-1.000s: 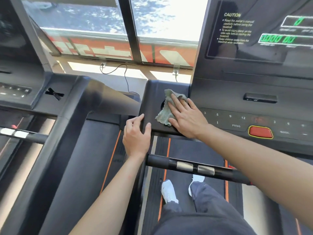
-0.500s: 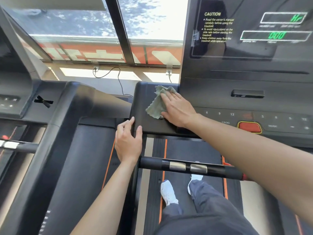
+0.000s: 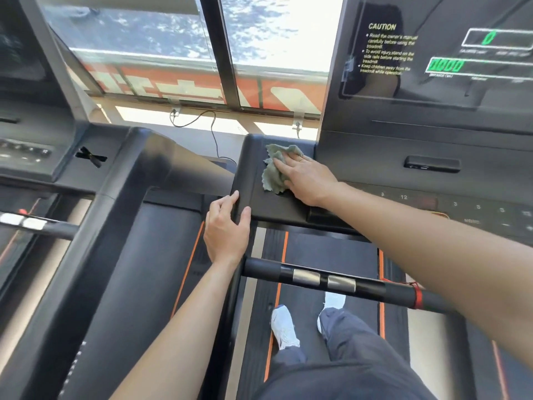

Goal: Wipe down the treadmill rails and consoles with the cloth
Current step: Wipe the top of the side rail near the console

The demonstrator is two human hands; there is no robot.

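arms (image 3: 178, 327): bare, no sleeves | trousers (image 3: 354, 368): dark grey-blue | shoes (image 3: 284, 327): white trainers

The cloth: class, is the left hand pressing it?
No, the right hand presses the cloth onto the console shelf; the left hand rests on the shelf's edge.

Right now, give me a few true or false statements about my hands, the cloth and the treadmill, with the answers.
1. The right hand presses the cloth flat on the console's side panel. True.
2. The left hand holds the cloth. False: it rests bare on the panel's corner.
3. The cloth is red. False: it is grey-green.
4. White shoes stand on the belt. True.
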